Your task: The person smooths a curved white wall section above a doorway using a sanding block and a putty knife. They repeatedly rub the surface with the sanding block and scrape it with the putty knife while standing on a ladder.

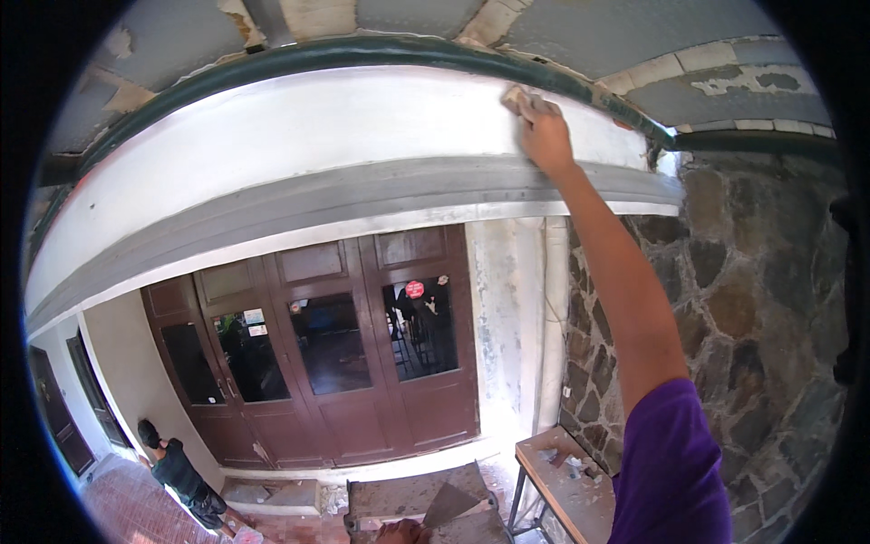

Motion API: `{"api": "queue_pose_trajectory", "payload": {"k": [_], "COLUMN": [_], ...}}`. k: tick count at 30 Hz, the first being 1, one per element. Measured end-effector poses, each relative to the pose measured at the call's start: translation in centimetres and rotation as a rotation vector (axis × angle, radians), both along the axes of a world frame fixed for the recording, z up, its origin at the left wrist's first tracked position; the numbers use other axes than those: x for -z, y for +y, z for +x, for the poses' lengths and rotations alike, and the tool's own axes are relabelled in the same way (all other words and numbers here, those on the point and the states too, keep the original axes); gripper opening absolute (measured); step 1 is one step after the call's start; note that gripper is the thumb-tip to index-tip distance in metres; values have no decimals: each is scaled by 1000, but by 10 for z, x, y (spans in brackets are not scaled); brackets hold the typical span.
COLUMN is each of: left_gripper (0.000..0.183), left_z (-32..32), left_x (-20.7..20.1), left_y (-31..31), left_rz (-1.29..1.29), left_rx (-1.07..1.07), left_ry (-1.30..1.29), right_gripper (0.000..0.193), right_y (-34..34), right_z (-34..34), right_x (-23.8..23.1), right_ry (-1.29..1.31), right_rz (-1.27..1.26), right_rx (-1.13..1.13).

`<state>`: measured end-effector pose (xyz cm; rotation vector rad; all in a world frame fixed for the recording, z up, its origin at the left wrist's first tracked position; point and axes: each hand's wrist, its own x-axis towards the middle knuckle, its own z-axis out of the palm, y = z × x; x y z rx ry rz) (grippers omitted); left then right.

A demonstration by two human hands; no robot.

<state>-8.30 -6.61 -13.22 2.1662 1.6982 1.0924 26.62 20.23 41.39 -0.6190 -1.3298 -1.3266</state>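
Observation:
My right hand [546, 136] is raised at the end of a stretched arm in a purple sleeve. Its closed fingers press a small tan pad [515, 98] against the upper part of a white beam [362, 113], just under a dark green pipe [381, 56]. Whether the pad is sandpaper or a sponge I cannot tell. At the bottom edge, my left hand [403, 533] shows only in part, closed. From it sticks out the wide, dark triangular blade of a putty knife [450, 504]; the handle is hidden.
Below the beam stand brown folding doors [331, 363] with glass panes. A table [571, 480] strewn with debris stands at lower right, by a stone wall [725, 299]. A dusty platform [390, 494] lies beneath me. Another person [181, 476] in dark clothes is at lower left.

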Motion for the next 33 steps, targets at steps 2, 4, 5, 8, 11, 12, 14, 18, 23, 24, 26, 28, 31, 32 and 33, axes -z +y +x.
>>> {"api": "queue_pose_trajectory", "payload": {"k": [2,4,5,8,11,12,14,18,23,24,26,28,31,32,33], "left_gripper": [29,30,30,29,28,28,27,26,25,25,25,25,25,25,25], "left_z": [5,8,9,13,13,12,9,6,7,7,7,6,5,4,4], "left_x": [-5,-10,-11,-9,0,3,8,13,11,10,8,7,7,7,7], "left_y": [-3,-3,-2,4,10,11,11,10,8,8,7,6,7,8,9], "left_rz": [-21,-49,-68,-29,37,51,58,57,37,38,46,42,-1,-18,-33], "left_rx": [-65,-69,-70,-68,-70,-74,-77,-77,-94,-94,-101,-109,-110,-105,-101], "left_ry": [-17,33,56,35,47,55,55,26,39,40,41,48,53,71,86], "right_gripper": [40,39,38,39,39,39,42,42,41,41,38,38,40,40,40], "right_y": [2,-3,-5,-4,1,3,6,8,6,6,4,0,-2,0,1], "right_z": [15,36,44,57,62,62,63,70,74,72,70,69,66,64,61], "right_x": [0,-2,-2,1,2,2,2,6,11,13,16,17,19,20,20], "right_ry": [-249,-86,41,-132,-230,-169,-41,-206,-61,-138,-301,-47,-16,-124,-288], "right_rz": [-6,-32,-73,-42,-33,-2,38,10,-56,-17,27,-72,-80,-11,33], "right_rx": [-25,-16,-3,133,-42,-37,-167,21,-63,-62,10,-107,-55,-8,89]}}
